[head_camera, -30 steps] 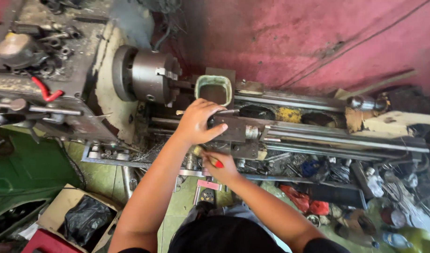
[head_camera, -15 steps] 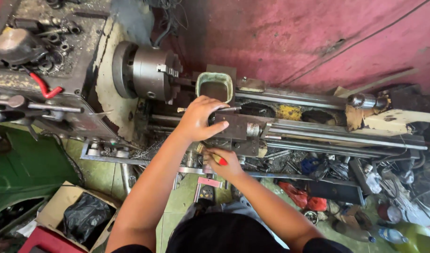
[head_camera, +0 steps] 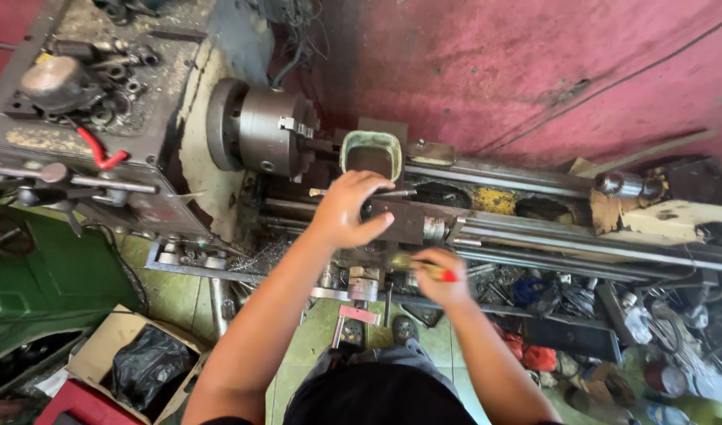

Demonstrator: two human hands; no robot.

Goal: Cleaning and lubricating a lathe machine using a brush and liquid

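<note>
**Two hands at the carriage of a metal lathe**

Head view: the left hand [head_camera: 347,211] lies palm down, fingers curled over the grey steel tool block [head_camera: 400,222] at the middle of the grimy metal lathe bed [head_camera: 581,244], clasping its near end. Just beside it, at the bed's near edge, the right hand [head_camera: 439,282] is clenched around a yellow-and-red-handled tool [head_camera: 425,268]. The round steel chuck [head_camera: 258,130] sits left of the block, with a green-rimmed rectangular cup [head_camera: 370,154] at the far edge.

It was a machine workshop: a metal lathe [head_camera: 424,228] with its chuck [head_camera: 258,130], oily parts and scrap lay around.
</note>
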